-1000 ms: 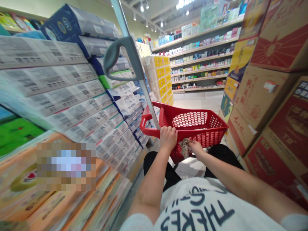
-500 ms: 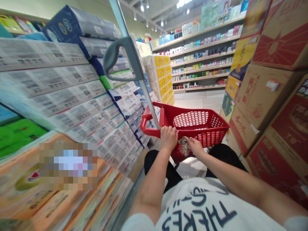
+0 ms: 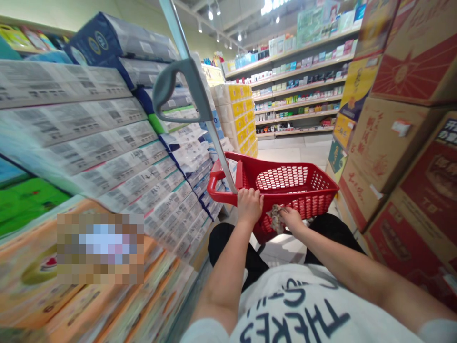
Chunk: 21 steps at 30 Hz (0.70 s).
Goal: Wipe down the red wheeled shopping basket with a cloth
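A red plastic shopping basket (image 3: 285, 194) with perforated sides stands in front of me, low between my knees. Its metal pole (image 3: 216, 143) rises from the near-left end and carries a grey handle (image 3: 194, 90). My left hand (image 3: 250, 205) is closed over the basket's rim, close to the foot of the pole. In my right hand (image 3: 293, 220) is a crumpled, dirty-looking cloth (image 3: 276, 218), held by the fingers against or just beside the basket's near side wall. The basket's inside shows only in part.
Tall stacks of wrapped paper packs (image 3: 107, 119) line the left side, with orange packs (image 3: 32, 267) lower and nearer. Cardboard cartons (image 3: 378, 143) rise close on the right. Shelves of small boxed goods (image 3: 296, 90) stand beyond the pale floor (image 3: 289, 150).
My right hand and the cloth have shifted very slightly to the right along the basket's side. My left hand keeps its place on the rim.
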{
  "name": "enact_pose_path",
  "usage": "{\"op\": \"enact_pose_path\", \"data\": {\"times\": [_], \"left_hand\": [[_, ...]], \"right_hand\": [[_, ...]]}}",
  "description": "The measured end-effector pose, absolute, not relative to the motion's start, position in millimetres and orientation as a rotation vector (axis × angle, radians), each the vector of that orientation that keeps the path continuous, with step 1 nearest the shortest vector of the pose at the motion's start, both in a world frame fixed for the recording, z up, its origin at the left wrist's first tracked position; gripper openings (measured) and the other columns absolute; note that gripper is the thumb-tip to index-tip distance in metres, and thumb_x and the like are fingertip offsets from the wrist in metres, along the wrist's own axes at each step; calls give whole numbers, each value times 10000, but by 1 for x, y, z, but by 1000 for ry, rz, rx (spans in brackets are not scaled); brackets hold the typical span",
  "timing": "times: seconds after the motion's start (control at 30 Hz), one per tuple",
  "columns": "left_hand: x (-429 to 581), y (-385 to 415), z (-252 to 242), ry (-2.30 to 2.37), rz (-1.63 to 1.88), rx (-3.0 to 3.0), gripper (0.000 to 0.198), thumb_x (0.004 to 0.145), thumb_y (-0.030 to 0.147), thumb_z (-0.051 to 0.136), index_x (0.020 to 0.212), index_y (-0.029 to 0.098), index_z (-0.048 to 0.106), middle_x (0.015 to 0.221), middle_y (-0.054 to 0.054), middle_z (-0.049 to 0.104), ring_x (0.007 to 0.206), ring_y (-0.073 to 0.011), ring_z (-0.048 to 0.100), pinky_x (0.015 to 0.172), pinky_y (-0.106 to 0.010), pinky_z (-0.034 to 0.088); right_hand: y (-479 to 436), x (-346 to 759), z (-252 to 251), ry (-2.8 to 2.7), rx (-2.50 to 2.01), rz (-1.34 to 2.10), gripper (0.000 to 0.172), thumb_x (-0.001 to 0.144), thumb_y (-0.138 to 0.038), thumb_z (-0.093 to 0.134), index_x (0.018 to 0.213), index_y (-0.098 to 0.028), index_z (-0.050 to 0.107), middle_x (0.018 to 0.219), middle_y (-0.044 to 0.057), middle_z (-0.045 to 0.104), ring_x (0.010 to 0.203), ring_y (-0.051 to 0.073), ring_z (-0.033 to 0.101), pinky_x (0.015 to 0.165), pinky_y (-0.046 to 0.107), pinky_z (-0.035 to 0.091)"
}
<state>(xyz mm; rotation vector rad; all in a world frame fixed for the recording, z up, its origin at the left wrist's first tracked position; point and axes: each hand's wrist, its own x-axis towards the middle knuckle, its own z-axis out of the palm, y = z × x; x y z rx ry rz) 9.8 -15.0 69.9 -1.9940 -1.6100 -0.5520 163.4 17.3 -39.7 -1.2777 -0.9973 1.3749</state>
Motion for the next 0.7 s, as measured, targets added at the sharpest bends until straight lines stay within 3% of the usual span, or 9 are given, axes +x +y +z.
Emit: {"op": "enact_pose_path", "data": {"times": [0.23,0.47,0.7], "left_hand": [[10,-17,70,-1599,-549,-1996,255,943,343,411,952,197,620,888,-78,584,928,-243,485,978,-410,295],[14,-20,70,-1614,-545,-1989,247,941,337,412,939,204,621,890,-77,588,926,-246,491,971,-420,301],[19,-18,73,-1612,-517,-2025,223,910,369,475,926,196,614,901,-87,590,961,-258,489,974,-429,299]], "right_hand": [[15,158,-37,-910,-1274,1404,79,687,-260,594,712,-190,567,582,12,607,514,154,575,429,238,450],[16,160,-41,-917,-1222,1389,74,683,-261,589,669,-194,559,611,18,625,583,165,613,508,244,491],[20,162,-44,-956,-1270,1352,103,693,-269,586,742,-178,585,594,10,616,507,151,576,423,230,447]]}}
